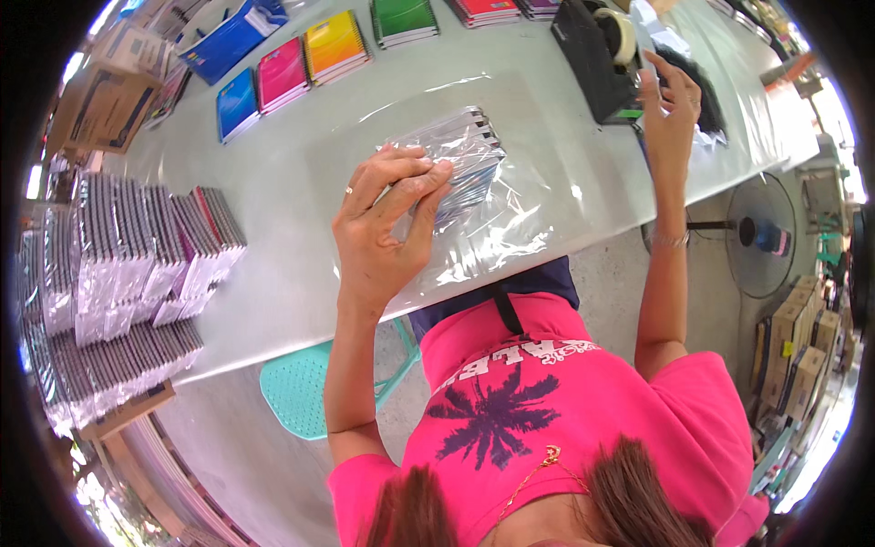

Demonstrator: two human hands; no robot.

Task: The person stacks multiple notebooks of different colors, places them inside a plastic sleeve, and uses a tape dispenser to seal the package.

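A pack of spiral notebooks (469, 150) in clear plastic wrap lies on the table in front of me, its black coil bindings at the far right end. My left hand (387, 205) is closed over the near left part of the pack, fingers bent on top and thumb pressed against the film. Farther right, my right hand (673, 96) is beside a black tape dispenser (592, 68) with a pale roll of tape (617, 38). Its thumb and forefinger come together in a pinch near the dispenser's end; what lies between them is too small to tell.
Wrapped notebooks are stacked high at the left (118, 264). Notebooks in blue (238, 105), pink (283, 73), yellow (335, 46) and green (404, 20) lie along the far side, near a blue bin (232, 41). A turquoise stool (296, 392) and a fan (761, 234) stand beyond the table's near edge.
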